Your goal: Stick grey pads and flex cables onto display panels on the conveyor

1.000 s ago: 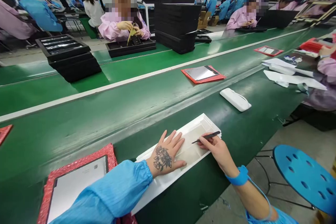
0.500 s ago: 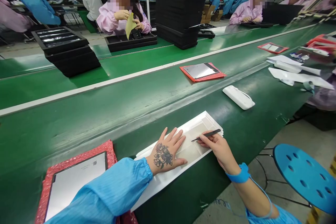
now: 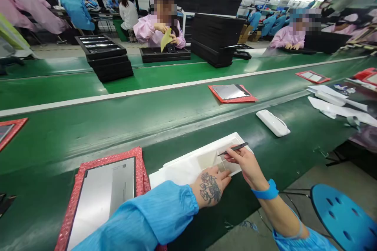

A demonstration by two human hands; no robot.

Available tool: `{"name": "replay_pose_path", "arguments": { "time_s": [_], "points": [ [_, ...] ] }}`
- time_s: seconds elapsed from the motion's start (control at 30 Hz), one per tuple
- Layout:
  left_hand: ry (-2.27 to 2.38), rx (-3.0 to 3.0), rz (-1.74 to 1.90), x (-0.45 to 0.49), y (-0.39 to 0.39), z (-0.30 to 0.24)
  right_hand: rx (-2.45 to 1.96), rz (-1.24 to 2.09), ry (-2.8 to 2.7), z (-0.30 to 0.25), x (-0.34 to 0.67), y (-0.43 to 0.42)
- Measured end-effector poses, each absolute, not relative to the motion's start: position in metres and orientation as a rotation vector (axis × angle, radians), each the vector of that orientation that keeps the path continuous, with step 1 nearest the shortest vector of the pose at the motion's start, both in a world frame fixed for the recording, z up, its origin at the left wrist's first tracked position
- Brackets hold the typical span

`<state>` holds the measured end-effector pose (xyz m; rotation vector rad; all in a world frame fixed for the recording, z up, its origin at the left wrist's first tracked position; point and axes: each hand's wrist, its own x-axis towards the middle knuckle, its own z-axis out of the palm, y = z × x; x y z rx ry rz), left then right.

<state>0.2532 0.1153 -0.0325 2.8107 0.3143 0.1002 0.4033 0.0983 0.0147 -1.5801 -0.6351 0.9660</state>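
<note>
Black tweezers are pinched in my right hand, which wears a blue wrist strap. Their tips point left, at a pale film piece on a stack of white sheets. An edge of the film seems raised at the tips; I cannot tell whether they grip it. My left hand, with a flower tattoo, lies on the near edge of the sheets, fingers stretched out. To its left, a silver panel with a dark border rests on red bubble wrap.
A white case lies right of the sheets. Further panels on red wrap sit on the green conveyor. Opposite, a person in pink works beside stacked black trays. A blue stool stands at the right.
My left hand has slid right and nearer, to the sheets' near edge. The tweezers stay over the sheets, and a film edge now appears raised at their tips. The camera view has shifted.
</note>
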Motion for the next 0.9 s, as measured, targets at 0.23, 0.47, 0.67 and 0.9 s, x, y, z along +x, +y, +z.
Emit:
{"name": "replay_pose_path", "arguments": {
  "time_s": [0.23,0.47,0.67,0.9],
  "points": [
    [0.31,2.748,0.054,0.248,0.124,-0.012,-1.396,0.84,-0.774,0.099,0.352,0.109],
    [0.75,1.806,0.403,0.147,0.09,0.023,-1.308,0.84,-0.837,0.125,0.304,0.109],
    [1.12,0.86,0.978,0.045,0.059,0.014,-1.35,0.949,-0.917,0.102,0.253,0.087],
    [1.094,0.744,1.183,0.015,0.05,0.009,-1.392,1.071,-0.95,0.079,0.209,0.068]
  ]
}}
